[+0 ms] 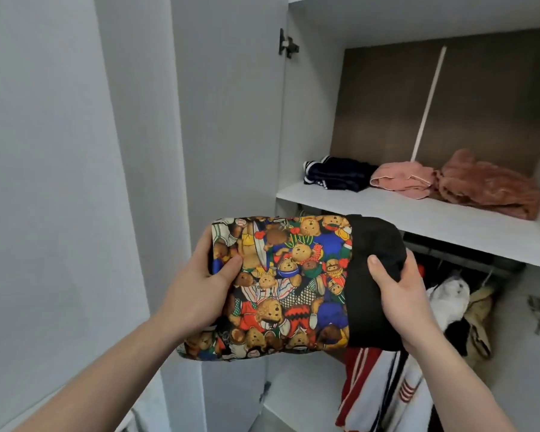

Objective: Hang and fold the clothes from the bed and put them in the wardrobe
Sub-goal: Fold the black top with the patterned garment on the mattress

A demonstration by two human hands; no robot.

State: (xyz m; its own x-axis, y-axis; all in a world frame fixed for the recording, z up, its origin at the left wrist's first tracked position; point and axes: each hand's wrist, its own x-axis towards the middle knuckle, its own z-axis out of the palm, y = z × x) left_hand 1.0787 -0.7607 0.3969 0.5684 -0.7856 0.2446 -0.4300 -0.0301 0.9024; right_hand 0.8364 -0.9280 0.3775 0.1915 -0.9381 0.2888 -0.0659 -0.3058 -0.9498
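A folded garment (293, 285) with a bright teddy-bear print and a black band on its right side is held up in front of the open wardrobe. My left hand (200, 285) grips its left edge, thumb on top of the print. My right hand (402, 294) grips the black end, thumb pressed into the fabric. The bundle hangs just below and in front of the white shelf (371, 210).
On the shelf lie a folded navy garment (337, 176), a pink one (402, 179) and a fluffy rust-pink one (490, 185). Under the shelf, clothes hang from a rail (462, 257), among them a red-and-white striped piece (384, 391). The wardrobe door (228, 120) stands open on the left.
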